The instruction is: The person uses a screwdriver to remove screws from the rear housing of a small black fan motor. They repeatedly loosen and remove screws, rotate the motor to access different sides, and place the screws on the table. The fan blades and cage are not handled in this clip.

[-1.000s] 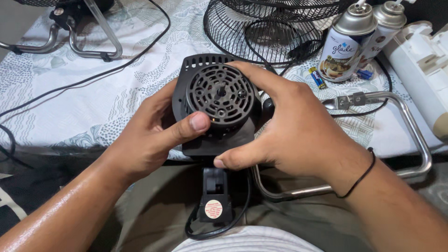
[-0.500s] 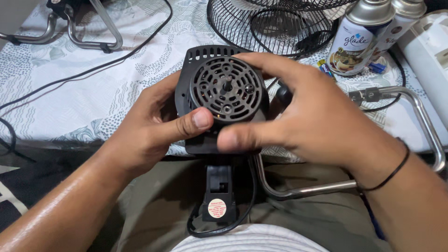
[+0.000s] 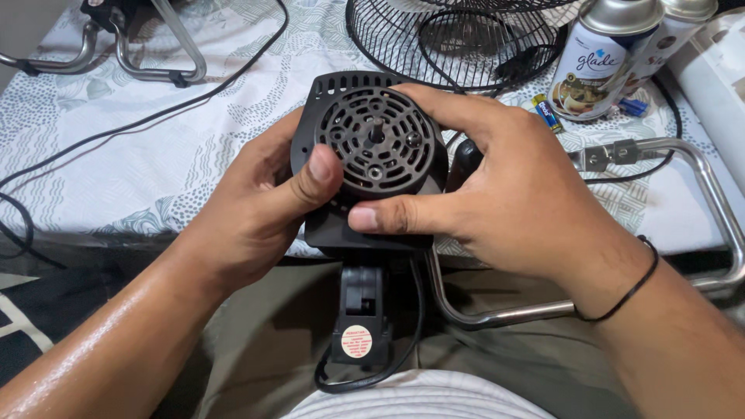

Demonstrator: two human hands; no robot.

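Both sets of fingers are clamped on the black fan motor housing (image 3: 371, 167), which is held in the air above the lap, at the near edge of the table (image 3: 155, 178). The left hand (image 3: 256, 206) wraps the housing's left side, its thumb pressed flat on the round vented face. The right hand (image 3: 516, 202) covers the right side and top, with its thumb lying along the lower rim of that face. The short motor shaft (image 3: 376, 128) stands up bare at the centre, between the two thumbs.

Below the housing hangs the black neck piece (image 3: 358, 310), with a round red-and-white sticker on it, and a black power cord (image 3: 403, 341) loops loosely beside it over the lap. Whether that cord is plugged in cannot be told.

The grip rests largely on thumb pressure on a smooth plastic face, so a slip could drop the housing onto the lap or against the chrome tube stand (image 3: 698, 202) just to the right. The slack cord could snag on that stand's lower bar and jerk the housing. A thumb straying onto the shaft would be at risk if the motor were live.

Farther out on the patterned cloth lie the black wire fan guard (image 3: 466, 39), two aerosol cans (image 3: 601, 58) and small batteries (image 3: 547, 112); a tugged cord might topple the cans.
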